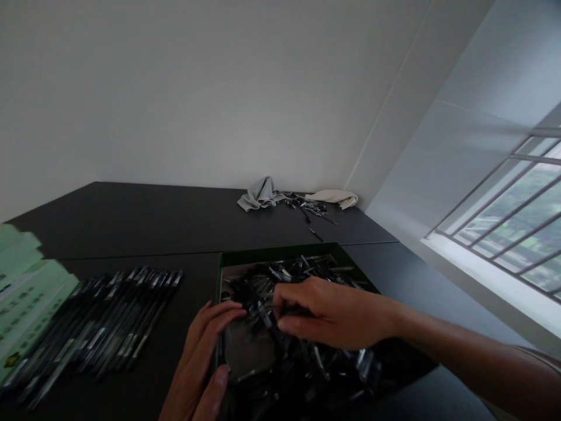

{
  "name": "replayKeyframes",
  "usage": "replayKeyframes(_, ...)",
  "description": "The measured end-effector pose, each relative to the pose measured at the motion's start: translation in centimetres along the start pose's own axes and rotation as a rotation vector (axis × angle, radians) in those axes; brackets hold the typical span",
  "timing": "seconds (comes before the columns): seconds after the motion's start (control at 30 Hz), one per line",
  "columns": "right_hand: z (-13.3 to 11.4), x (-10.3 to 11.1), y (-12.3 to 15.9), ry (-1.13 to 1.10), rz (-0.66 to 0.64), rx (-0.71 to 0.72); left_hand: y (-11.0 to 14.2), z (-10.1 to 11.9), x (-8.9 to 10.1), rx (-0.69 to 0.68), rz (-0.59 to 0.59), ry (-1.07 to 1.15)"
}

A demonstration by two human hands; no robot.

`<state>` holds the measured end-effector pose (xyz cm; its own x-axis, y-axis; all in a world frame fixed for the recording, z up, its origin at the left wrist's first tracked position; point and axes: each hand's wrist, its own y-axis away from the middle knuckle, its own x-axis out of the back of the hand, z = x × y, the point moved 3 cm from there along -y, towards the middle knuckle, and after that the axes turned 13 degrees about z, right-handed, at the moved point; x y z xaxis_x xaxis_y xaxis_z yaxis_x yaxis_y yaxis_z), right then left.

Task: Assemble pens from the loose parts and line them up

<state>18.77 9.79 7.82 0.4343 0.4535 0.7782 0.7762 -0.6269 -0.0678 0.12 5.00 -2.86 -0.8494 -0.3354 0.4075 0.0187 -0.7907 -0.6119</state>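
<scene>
A green-rimmed box holds a jumble of black and clear pens, heaped loosely in many directions. My right hand reaches in from the right, its fingers curled down among the pens. What lies between its fingertips is hidden. My left hand is at the box's left side, fingers stretched over the rim and thumb apart from them. Beneath those fingers, part of the box's pale floor shows. To the left, a row of similar pens lies side by side on the dark table.
Light green printed boxes or packets stand at the left edge, beside the pen row. At the back lie a grey cloth, a scattered pile of pens and a cream cloth. A barred window is on the right.
</scene>
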Motion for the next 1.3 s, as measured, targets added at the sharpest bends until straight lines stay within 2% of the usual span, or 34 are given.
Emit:
replayKeyframes(0.1, 0.0, 1.4, 1.6, -0.072, 0.100, -0.136, 0.2, -0.1, -0.1, 0.013, -0.002, 0.007)
replayKeyframes(0.2, -0.1, 1.6, 3.0, -0.085, 0.067, -0.195, 0.3, -0.1, -0.2, 0.018, -0.013, 0.012)
replayKeyframes(0.27, -0.3, 0.7, 3.4, -0.026, -0.035, -0.145, 0.2, -0.1, -0.2, 0.019, -0.015, 0.008)
replayKeyframes(0.37, -0.7, -1.7, 2.8, 0.157, -0.164, -0.004, 0.2, 0.1, -0.1, 0.022, -0.011, -0.009)
replayKeyframes(0.5, -0.4, -4.8, 0.3, 0.483, -0.171, 0.107, 0.2, 0.5, 0.2, 0.035, -0.022, -0.018)
replayKeyframes(0.57, -0.1, -5.9, -0.9, 0.564, -0.216, 0.133, 0.1, 0.7, 0.2, 0.023, -0.031, -0.009)
replayKeyframes(0.83, 0.2, -7.5, -3.0, 0.564, -0.376, 0.267, -0.1, 0.8, 0.4, 0.004, -0.027, -0.012)
replayKeyframes(0.9, 0.6, -7.6, -3.3, 0.570, -0.403, 0.263, -0.1, 1.0, 0.5, -0.001, -0.028, -0.013)
replayKeyframes(1.0, 0.8, -6.5, -3.6, 0.551, -0.322, 0.204, -0.2, 1.3, 0.6, -0.010, -0.030, -0.013)
replayKeyframes(1.1, 0.0, -3.8, -2.9, 0.411, -0.179, 0.146, -0.2, 1.3, 0.6, -0.012, -0.026, -0.013)
replayKeyframes(1.23, -1.9, 0.3, -0.5, 0.004, 0.136, 0.053, -0.6, 1.6, 0.6, -0.028, -0.020, -0.014)
replayKeyframes(1.3, -2.7, 1.3, 1.0, -0.222, 0.303, -0.022, -0.9, 2.4, 0.8, -0.041, -0.019, -0.018)
